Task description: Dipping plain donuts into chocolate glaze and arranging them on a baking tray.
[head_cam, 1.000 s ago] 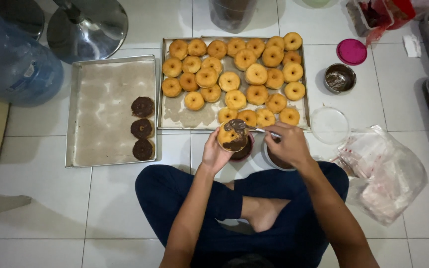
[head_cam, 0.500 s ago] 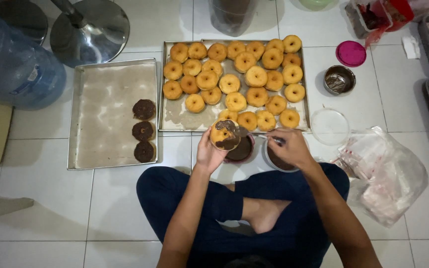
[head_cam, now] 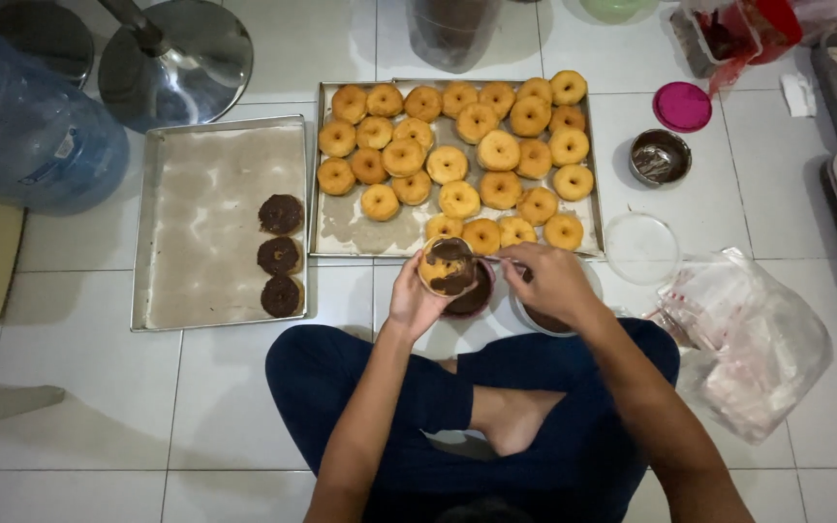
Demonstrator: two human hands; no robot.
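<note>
- Doughnut [head_cam: 448,267], round and golden with a rough patch of dark glossy chocolate on its top, sits in the left hand [head_cam: 417,302], just below the lower edge of the doughnut tray [head_cam: 326,232].
- Left hand: fingers curl up around the doughnut's rim from beneath, closed on it firmly.
- Right hand [head_cam: 552,281], just right of the doughnut, is closed in a pinch on a thin metal spoon [head_cam: 496,259]; the spoon's tip rests on the chocolate patch.
- Small bowl [head_cam: 475,295] of dark spread lies directly under the doughnut, partly hidden by it; a second round bowl [head_cam: 544,320] sits under the right hand.
- Doughnut tray is a flat rectangular metal sheet lined with pale floured paper, filled with plain, matte, ring-shaped doughnuts in loose rows.
- Second tray [head_cam: 215,174], touching the doughnut tray's left side, has the same lined surface and carries 3 chocolate-coated doughnuts [head_cam: 280,254] in a column at its right edge.
- Right of the doughnut tray: a small metal cup [head_cam: 660,157], a pink round lid [head_cam: 682,106], a clear round lid [head_cam: 641,248] and a crumpled clear plastic bag [head_cam: 758,339].
- Floor [head_cam: 99,416] is glossy white tile.
</note>
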